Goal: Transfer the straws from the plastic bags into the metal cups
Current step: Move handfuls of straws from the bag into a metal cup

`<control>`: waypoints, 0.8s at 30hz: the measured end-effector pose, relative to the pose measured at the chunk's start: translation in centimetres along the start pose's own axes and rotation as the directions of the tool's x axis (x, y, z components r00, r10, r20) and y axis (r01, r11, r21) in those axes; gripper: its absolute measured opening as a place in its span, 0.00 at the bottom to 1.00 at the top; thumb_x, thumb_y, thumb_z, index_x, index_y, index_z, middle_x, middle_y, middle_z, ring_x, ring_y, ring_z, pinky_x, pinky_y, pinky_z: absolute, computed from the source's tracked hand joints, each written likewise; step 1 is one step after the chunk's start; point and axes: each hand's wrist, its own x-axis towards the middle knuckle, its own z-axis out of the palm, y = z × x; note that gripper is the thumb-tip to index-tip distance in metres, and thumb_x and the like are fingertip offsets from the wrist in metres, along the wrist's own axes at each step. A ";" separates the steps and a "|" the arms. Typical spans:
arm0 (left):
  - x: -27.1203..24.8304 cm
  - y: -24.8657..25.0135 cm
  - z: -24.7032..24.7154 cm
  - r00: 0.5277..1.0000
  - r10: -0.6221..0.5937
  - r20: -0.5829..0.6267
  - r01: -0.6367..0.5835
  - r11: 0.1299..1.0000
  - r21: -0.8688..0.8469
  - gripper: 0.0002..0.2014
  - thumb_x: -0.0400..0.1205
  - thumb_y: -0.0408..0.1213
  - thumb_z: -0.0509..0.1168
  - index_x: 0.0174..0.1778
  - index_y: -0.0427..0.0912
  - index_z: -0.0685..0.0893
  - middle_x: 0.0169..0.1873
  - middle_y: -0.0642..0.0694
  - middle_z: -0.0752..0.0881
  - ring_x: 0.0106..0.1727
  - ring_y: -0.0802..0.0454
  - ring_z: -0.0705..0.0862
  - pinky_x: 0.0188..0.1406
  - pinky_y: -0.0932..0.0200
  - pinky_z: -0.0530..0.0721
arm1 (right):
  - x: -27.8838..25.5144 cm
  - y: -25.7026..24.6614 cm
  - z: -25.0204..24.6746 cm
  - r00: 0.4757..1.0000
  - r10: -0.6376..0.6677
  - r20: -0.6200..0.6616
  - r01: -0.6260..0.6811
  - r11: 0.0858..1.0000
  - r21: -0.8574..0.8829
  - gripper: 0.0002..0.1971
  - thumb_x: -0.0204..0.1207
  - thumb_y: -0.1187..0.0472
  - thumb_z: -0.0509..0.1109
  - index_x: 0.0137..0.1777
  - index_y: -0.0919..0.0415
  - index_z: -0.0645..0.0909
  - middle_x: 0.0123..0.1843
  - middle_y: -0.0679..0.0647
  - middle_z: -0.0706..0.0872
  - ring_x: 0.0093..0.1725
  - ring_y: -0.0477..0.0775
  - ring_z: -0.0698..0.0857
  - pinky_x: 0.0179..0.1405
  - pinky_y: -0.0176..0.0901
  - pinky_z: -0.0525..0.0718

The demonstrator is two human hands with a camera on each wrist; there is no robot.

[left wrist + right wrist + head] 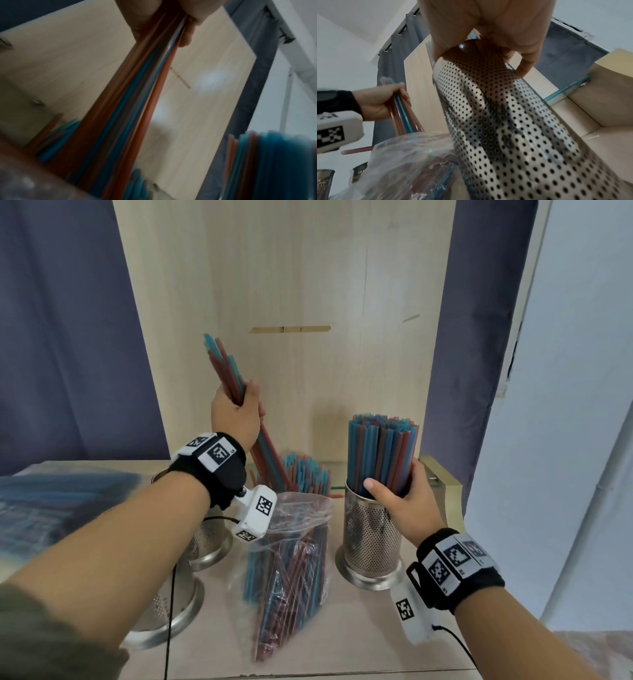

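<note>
My left hand (239, 412) grips a bunch of red and blue straws (226, 364) (137, 94) and holds it slanted in the air above the plastic bag (294, 559). That clear bag stands at the table's middle and holds several more red and blue straws. My right hand (400, 491) wraps around the straws (380, 453) standing in a perforated metal cup (371, 542) (513, 128) at the right, thumb at the front. The cup is full of upright straws.
Two more perforated metal cups (209, 542) (164, 611) stand at the left, partly hidden under my left forearm. A wooden board (291, 285) rises behind the table. A low wooden box (442, 477) sits behind the right cup. Another bag of straws (51, 501) lies far left.
</note>
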 end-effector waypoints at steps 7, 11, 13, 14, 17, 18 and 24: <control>-0.4 -4.8 1.4 0.932 -0.293 0.214 0.185 0.892 0.413 0.16 0.86 0.43 0.62 0.35 0.37 0.81 0.26 0.46 0.83 0.19 0.60 0.79 0.27 0.65 0.77 | 0.1 0.3 0.2 1.000 0.000 -0.009 0.000 0.999 0.043 0.37 0.68 0.54 0.82 0.75 0.57 0.69 0.61 0.45 0.84 0.59 0.40 0.84 0.58 0.40 0.85; -0.9 -6.4 2.0 0.895 -0.354 0.270 0.072 0.713 0.697 0.16 0.82 0.52 0.64 0.47 0.40 0.80 0.43 0.38 0.86 0.44 0.40 0.83 0.47 0.55 0.81 | 0.1 0.6 0.2 1.000 -0.008 -0.013 0.009 0.999 0.052 0.37 0.68 0.55 0.82 0.75 0.57 0.69 0.62 0.46 0.85 0.59 0.39 0.85 0.51 0.31 0.85; -0.8 -7.3 2.0 0.850 -0.446 0.279 -0.012 0.514 0.858 0.27 0.78 0.62 0.62 0.54 0.39 0.81 0.56 0.34 0.85 0.56 0.34 0.83 0.61 0.46 0.81 | 0.2 0.7 0.2 1.000 -0.003 -0.024 0.005 0.998 0.067 0.38 0.67 0.55 0.82 0.75 0.58 0.69 0.62 0.47 0.85 0.59 0.42 0.85 0.53 0.34 0.85; -0.9 -7.7 2.0 0.824 -0.494 0.276 -0.047 0.426 0.903 0.34 0.77 0.66 0.61 0.63 0.38 0.80 0.64 0.32 0.82 0.63 0.32 0.80 0.65 0.43 0.79 | 0.1 0.8 0.3 1.000 0.003 -0.028 -0.001 0.997 0.078 0.38 0.67 0.54 0.82 0.75 0.58 0.70 0.62 0.48 0.85 0.59 0.43 0.85 0.53 0.35 0.85; -1.8 -8.3 1.7 0.781 -0.580 0.231 -0.081 0.272 0.959 0.45 0.77 0.70 0.58 0.81 0.37 0.63 0.78 0.32 0.65 0.76 0.31 0.70 0.74 0.42 0.71 | 0.0 1.0 0.5 0.999 0.015 -0.042 -0.010 0.993 0.115 0.38 0.64 0.52 0.82 0.73 0.59 0.72 0.62 0.49 0.86 0.59 0.44 0.86 0.52 0.32 0.86; -2.0 -8.3 1.6 0.776 -0.591 0.219 -0.085 0.245 0.966 0.47 0.77 0.71 0.56 0.82 0.37 0.59 0.79 0.31 0.62 0.77 0.31 0.67 0.75 0.41 0.69 | 0.0 1.0 0.6 0.999 0.016 -0.045 -0.010 0.993 0.120 0.39 0.63 0.51 0.82 0.73 0.59 0.72 0.61 0.50 0.86 0.58 0.44 0.86 0.51 0.31 0.86; -1.8 -5.6 0.5 0.802 -0.513 0.306 0.049 0.567 0.822 0.42 0.77 0.65 0.63 0.78 0.36 0.68 0.73 0.36 0.76 0.72 0.37 0.76 0.71 0.49 0.74 | 0.0 0.8 0.4 0.999 0.013 -0.036 -0.009 0.995 0.095 0.37 0.65 0.52 0.82 0.72 0.60 0.73 0.60 0.49 0.86 0.57 0.43 0.86 0.47 0.27 0.85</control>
